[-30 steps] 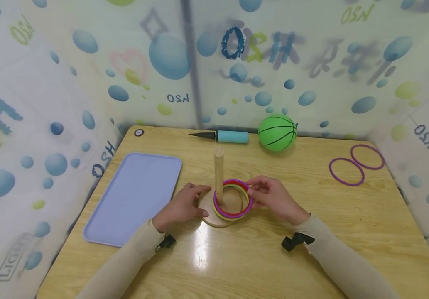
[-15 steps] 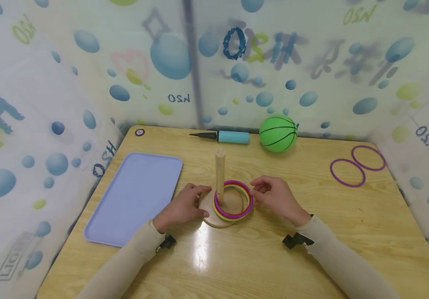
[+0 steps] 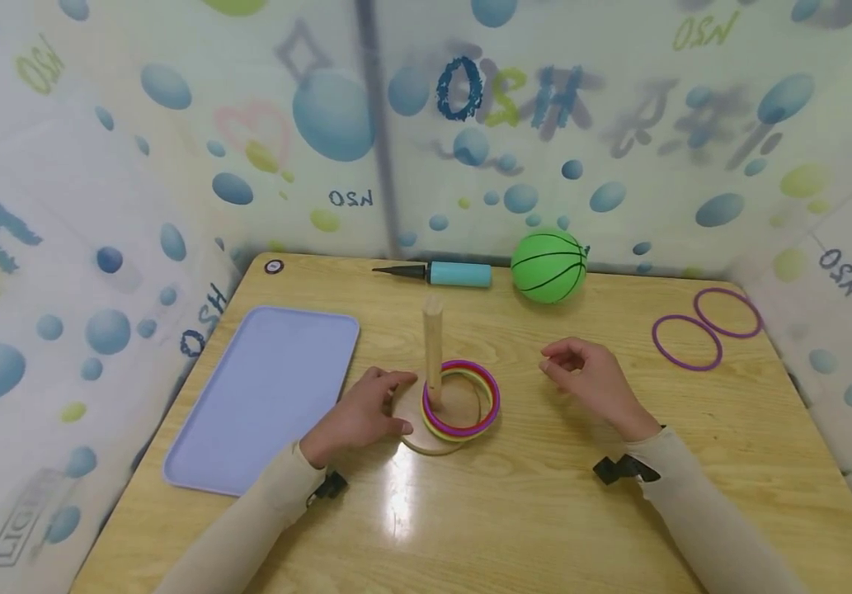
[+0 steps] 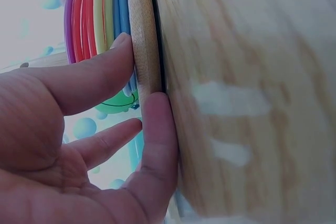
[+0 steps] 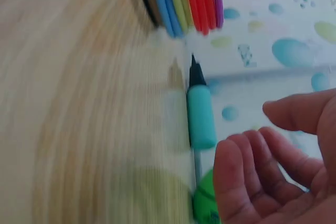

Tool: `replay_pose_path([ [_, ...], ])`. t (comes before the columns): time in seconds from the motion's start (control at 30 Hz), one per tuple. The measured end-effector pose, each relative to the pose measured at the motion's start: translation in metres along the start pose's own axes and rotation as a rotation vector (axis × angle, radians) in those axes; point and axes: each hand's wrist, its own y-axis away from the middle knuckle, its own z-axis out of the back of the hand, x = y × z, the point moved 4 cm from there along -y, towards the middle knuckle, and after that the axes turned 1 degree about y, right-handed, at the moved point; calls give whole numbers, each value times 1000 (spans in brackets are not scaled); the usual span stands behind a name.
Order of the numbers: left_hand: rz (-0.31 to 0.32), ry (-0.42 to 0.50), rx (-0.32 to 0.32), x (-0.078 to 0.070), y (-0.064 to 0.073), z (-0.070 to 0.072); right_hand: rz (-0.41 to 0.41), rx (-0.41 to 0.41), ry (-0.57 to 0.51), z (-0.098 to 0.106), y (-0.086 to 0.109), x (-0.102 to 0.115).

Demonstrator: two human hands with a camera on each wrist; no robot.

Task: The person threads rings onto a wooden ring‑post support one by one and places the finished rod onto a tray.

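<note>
A wooden ring stand has a round base and an upright peg. Rings stacked on it, blue, yellow and red with a purple ring on top, encircle the peg and sit off-centre to the right. My left hand holds the base's left edge; in the left wrist view the thumb and a finger touch its rim. Right of the stack, apart from it, my right hand hovers over the table with loosely curled fingers and nothing in them.
Two purple rings lie at the table's right. A green ball and a blue hand pump are along the back edge. Left of the stand lies a pale blue tray. Patterned curtains enclose the table.
My right hand has let go of the purple ring and moved right, away from the stack. The left hand has stayed at the base.
</note>
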Motion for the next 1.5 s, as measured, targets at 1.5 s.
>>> replay_pose_path([
  [1.5,32,16,6,0,1,-3,-284,-267,449,204,17,-144],
])
